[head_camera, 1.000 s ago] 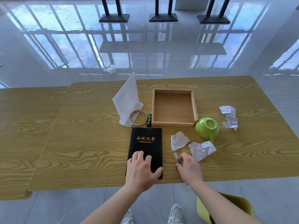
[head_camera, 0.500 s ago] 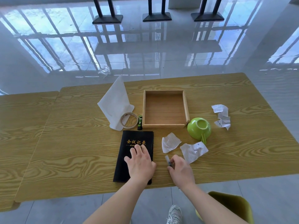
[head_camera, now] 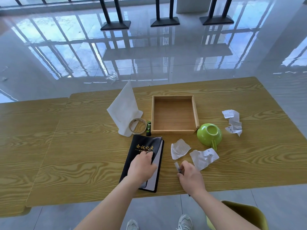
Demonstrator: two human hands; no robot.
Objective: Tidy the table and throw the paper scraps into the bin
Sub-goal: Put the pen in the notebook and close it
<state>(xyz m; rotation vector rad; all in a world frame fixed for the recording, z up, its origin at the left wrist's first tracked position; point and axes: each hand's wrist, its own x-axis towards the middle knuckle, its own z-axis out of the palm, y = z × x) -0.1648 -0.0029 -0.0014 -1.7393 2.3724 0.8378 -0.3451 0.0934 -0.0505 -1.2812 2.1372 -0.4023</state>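
Observation:
A black notebook (head_camera: 142, 146) with gold lettering lies at the table's near edge. My left hand (head_camera: 142, 168) grips its right cover edge, which is lifted so that white pages show. My right hand (head_camera: 191, 176) pinches a small pen-like object (head_camera: 177, 166) just right of the notebook. Two crumpled paper scraps (head_camera: 179, 148) (head_camera: 204, 157) lie beside my right hand. A third scrap (head_camera: 232, 122) lies further right. The yellow-green bin (head_camera: 244, 214) stands on the floor at the lower right.
An empty wooden tray (head_camera: 154, 113) sits mid-table. A green mug (head_camera: 209, 134) lies against its right corner. Left of the tray are a tape roll (head_camera: 137, 126), a small green-and-black item (head_camera: 148, 128) and a standing white napkin (head_camera: 124, 108). My shoes show below.
My left hand slid up the notebook and has begun lifting its cover at the right edge. My right hand stayed on the small pen-like object. The camera tilted up.

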